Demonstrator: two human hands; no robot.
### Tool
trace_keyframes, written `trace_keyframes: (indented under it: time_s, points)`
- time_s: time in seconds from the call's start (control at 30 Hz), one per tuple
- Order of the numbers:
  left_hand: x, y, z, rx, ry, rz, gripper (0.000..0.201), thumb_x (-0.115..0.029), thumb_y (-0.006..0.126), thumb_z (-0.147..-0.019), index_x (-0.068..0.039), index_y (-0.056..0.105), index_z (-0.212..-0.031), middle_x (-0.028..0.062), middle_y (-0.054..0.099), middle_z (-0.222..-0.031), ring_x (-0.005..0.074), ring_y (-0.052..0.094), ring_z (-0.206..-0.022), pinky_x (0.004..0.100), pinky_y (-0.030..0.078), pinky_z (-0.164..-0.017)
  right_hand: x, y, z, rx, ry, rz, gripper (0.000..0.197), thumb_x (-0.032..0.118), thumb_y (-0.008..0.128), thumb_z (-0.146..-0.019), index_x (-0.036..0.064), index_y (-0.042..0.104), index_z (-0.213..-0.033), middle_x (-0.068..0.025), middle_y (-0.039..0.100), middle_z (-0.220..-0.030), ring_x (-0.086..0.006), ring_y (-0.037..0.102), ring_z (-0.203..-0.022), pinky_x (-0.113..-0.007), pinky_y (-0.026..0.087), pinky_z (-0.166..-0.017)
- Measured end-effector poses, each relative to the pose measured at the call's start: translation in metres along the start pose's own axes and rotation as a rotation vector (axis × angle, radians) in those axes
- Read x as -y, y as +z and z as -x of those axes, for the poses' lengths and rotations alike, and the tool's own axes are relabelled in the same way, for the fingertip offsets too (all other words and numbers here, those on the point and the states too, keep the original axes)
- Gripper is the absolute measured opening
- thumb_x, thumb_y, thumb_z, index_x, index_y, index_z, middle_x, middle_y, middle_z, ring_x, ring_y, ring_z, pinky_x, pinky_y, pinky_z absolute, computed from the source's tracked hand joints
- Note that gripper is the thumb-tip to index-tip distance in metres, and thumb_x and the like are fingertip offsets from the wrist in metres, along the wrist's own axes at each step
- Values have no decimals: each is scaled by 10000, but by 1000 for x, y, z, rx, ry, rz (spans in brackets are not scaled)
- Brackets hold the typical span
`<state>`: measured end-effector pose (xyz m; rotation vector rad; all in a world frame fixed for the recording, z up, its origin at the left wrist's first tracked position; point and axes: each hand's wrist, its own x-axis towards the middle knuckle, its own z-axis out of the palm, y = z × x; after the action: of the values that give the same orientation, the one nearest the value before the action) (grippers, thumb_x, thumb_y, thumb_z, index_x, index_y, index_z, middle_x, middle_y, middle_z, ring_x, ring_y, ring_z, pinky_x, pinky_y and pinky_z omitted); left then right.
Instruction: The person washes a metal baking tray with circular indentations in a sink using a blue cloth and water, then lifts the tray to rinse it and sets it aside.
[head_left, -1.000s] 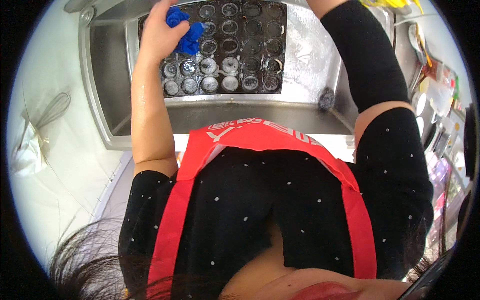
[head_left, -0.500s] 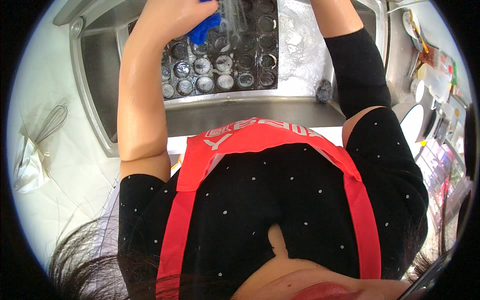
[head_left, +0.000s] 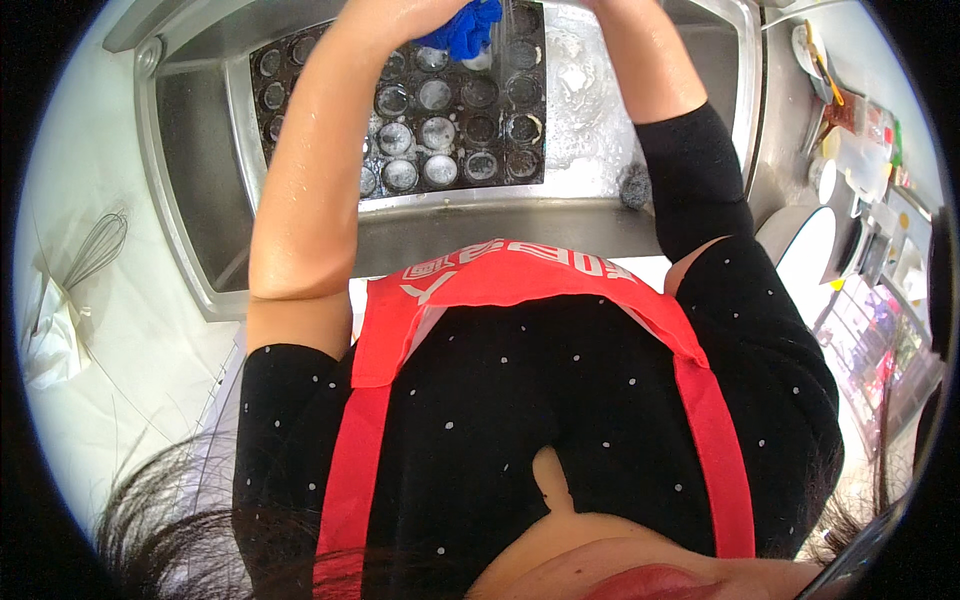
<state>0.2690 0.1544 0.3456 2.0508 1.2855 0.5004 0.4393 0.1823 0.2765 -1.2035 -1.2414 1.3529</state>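
A dark muffin tray (head_left: 480, 130) with rows of round cups lies in the metal sink, wet and with white suds in several cups. Over its far part, my left hand (head_left: 415, 14) is closed on a bunched blue cloth (head_left: 465, 30); the fingertips are cut off by the top edge. The cloth hangs against the tray's cups. My right forearm (head_left: 650, 60) reaches to the top edge on the right of the tray, with the hand itself out of the picture.
The metal sink (head_left: 350, 235) has a raised rim around the tray. A dark scouring pad (head_left: 635, 186) lies by its front right. On the left counter rests a whisk (head_left: 97, 248) beside a white bag (head_left: 58, 340). Dishes and a white plate (head_left: 803, 250) crowd the right side.
My left hand and the blue cloth have moved right across the tray. My right forearm has shifted slightly left. The splashing water stream near the cloth shows far less now.
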Motion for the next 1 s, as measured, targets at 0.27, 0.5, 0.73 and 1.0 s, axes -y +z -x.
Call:
trace_keyframes:
  time_s: [0.27,0.5,0.73,1.0]
  points:
    - [92,102,56,-456,-685,1237,363,-134,638,-801,-54,469,-1112,99,541,-1009,191,537,-871,335,473,-748,-83,41,87,179,697,-577,553,280,617,-799,80,421,-1276,-66,555,-1112,-185,527,-979,-374,432,-776]
    - [129,155,63,-243,-999,1754,307,-114,499,-846,-23,462,-1137,145,541,-1093,276,529,-994,457,439,-849,-153,54,84,-274,484,-363,130,62,607,-783,27,575,-904,-57,600,-819,-151,561,-744,-282,454,-667]
    - [143,167,54,-155,-1036,1637,259,-132,535,-851,-22,499,-1083,120,585,-1031,274,575,-933,445,462,-832,-165,49,85,-528,436,-573,181,51,573,-793,10,533,-965,-68,593,-825,-150,552,-732,-287,456,-661]
    - [126,176,47,-190,-827,1638,252,-143,545,-862,-68,490,-1096,80,575,-1022,231,564,-924,405,452,-834,-132,42,77,-112,774,-657,424,219,584,-840,27,438,-1189,-92,585,-999,-212,582,-834,-340,489,-700]
